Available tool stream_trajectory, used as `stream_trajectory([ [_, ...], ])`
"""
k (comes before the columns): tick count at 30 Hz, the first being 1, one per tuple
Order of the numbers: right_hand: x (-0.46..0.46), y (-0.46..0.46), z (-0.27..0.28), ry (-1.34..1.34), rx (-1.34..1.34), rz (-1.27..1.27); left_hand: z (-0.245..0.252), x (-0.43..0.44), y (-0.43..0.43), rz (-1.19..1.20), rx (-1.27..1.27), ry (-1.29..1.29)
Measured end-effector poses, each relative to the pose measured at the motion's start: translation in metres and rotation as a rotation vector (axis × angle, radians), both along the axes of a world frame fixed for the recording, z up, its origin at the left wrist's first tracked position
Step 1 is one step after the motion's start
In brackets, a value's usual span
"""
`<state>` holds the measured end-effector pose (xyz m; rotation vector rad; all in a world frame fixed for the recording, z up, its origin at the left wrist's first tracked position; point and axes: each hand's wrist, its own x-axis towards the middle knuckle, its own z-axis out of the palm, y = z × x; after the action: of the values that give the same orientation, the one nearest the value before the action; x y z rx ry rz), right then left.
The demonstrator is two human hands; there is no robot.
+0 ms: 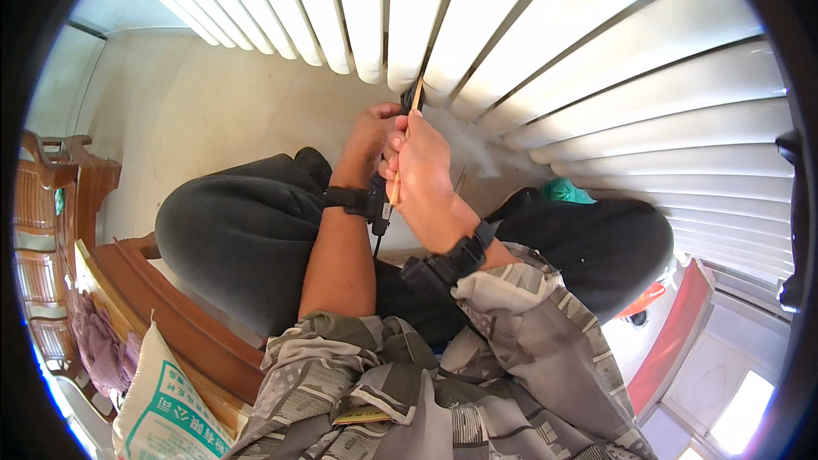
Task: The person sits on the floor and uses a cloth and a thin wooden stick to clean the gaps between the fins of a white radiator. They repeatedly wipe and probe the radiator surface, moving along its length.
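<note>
My right hand point(425, 156) is closed around a thin wooden stick point(416, 94), whose tip points up at the lower ends of a row of white upright slats point(367, 32). Right behind the stick is a small dark object point(407, 99), black and partly covered, at the foot of one slat. My left hand point(376, 133) has its fingertips on that object, its other fingers partly hidden behind the right hand. Black straps circle both wrists; the left carries a black device point(381, 212) with a cable, the right a black device point(447, 265).
My bent legs in dark trousers point(236, 223) flank the pale floor point(255, 96). A green plastic bag point(565, 190) lies by the slats at right. Wooden furniture point(172, 300), a purple cloth point(99, 345) and a printed white sack point(169, 402) stand at lower left.
</note>
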<state>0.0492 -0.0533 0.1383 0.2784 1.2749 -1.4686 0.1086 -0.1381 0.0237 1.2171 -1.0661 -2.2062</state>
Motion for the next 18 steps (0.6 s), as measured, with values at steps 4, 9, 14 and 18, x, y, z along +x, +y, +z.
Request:
stream_trajectory([
  [4,-0.015,-0.006,-0.016,0.053,-0.045,0.066,-0.002,0.003,-0.002,-0.007,-0.030,0.055],
  [9,-0.059,0.017,-0.018,0.153,0.008,0.411,-0.005,0.000,0.002,0.013,-0.133,-0.021],
  [14,-0.075,0.029,-0.013,0.226,-0.066,0.535,-0.004,-0.004,0.005,0.034,-0.162,-0.089],
  [18,-0.061,0.033,-0.006,0.113,-0.111,0.406,-0.007,-0.004,0.004,0.042,-0.140,-0.001],
])
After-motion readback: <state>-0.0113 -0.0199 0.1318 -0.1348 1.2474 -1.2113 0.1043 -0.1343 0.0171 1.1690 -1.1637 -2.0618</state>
